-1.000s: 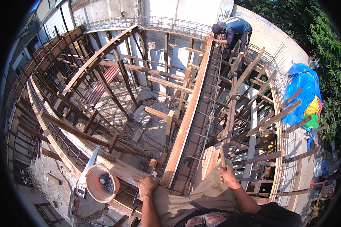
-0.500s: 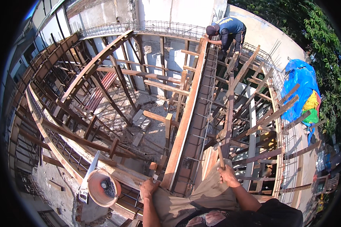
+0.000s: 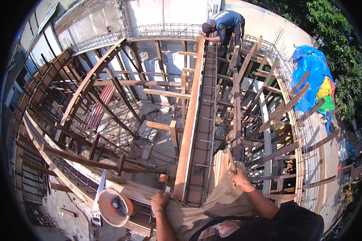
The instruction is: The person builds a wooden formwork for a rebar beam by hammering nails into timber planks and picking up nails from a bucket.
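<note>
One wooden handle (image 3: 231, 159) sits in your right hand (image 3: 242, 179). It is a short, pale-brown shaft, round in section, rising up and slightly left from your fist; its upper end meets the timber framing above your knee, and the head of the tool cannot be made out there. Your right fingers are curled fully around the lower end of the handle, with no gap showing.

Your left hand (image 3: 161, 200) lies palm down with the fingers spread loosely. It holds nothing. The fingertips rest at the near end of the long side board (image 3: 191, 120), where that board meets your trouser leg (image 3: 213, 205), which is tan.

Between your two hands runs the beam formwork (image 3: 205, 120), a narrow trough reaching straight away from you. The side board on its left is orange-brown and smooth. Inside the trough lies a steel rebar cage (image 3: 203, 140), dark and rust-toned, with stirrups crossing it at regular steps.

Left of your left hand, a round orange bucket (image 3: 115, 207) sits on the lower curved formwork, with a dark object inside it.

At the far end of the trough, another person (image 3: 223, 26) in a dark blue shirt bends over the framing. Well to the right, a blue tarpaulin (image 3: 309, 72) covers a heap beside green foliage.
</note>
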A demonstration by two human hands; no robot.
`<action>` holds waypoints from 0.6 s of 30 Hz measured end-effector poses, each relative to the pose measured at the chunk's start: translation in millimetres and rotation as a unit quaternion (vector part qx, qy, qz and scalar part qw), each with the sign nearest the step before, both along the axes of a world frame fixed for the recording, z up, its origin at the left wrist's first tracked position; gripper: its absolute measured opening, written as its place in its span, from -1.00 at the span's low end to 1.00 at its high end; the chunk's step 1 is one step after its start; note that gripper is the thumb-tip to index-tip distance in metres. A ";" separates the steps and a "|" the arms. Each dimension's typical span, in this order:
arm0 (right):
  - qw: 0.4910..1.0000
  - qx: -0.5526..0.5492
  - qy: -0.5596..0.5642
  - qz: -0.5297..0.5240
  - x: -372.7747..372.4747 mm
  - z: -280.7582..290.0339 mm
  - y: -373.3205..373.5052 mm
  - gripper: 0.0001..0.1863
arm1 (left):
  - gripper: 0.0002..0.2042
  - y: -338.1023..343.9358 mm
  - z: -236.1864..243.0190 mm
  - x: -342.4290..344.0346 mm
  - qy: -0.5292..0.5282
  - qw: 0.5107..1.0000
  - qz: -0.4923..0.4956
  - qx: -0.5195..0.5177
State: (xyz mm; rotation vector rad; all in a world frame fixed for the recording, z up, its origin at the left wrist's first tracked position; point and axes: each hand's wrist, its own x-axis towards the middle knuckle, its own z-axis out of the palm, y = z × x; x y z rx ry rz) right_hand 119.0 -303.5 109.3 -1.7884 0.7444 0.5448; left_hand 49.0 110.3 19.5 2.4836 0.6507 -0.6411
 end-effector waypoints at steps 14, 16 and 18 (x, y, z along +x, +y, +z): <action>1.000 -0.013 0.009 0.002 1.2 -7.3 -2.0 -0.72 | -0.45 -0.9 -2.0 -2.8 -0.005 1.000 -0.013 0.015; 1.000 -0.018 0.012 0.008 0.3 -7.9 -2.3 -0.72 | -0.46 -3.2 3.5 -0.8 0.008 1.000 -0.006 0.013; 1.000 -0.016 0.013 0.004 1.1 -6.8 -0.3 -0.71 | -0.46 -3.2 4.2 -0.4 0.021 1.000 0.002 0.013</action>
